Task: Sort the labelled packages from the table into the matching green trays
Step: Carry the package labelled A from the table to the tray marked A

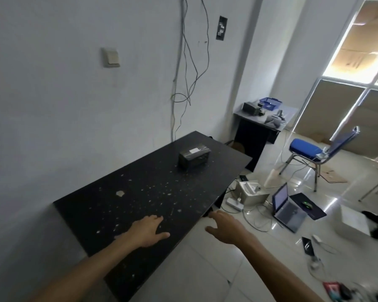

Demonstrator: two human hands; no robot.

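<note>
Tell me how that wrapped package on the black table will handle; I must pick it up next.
The package looks boxy with flat faces, so it probably stays stiff and will not roll. Its dark wrap shines, so it may be slippery under the fingers. It sits squat on the table, wider than tall, so a push should slide it rather than tip it. Weight cannot be judged.

- We have one head-worn view, tilted, looking forward and down along the black table (140, 192).
- Our hands sit nearest; the floor lies right.
</note>
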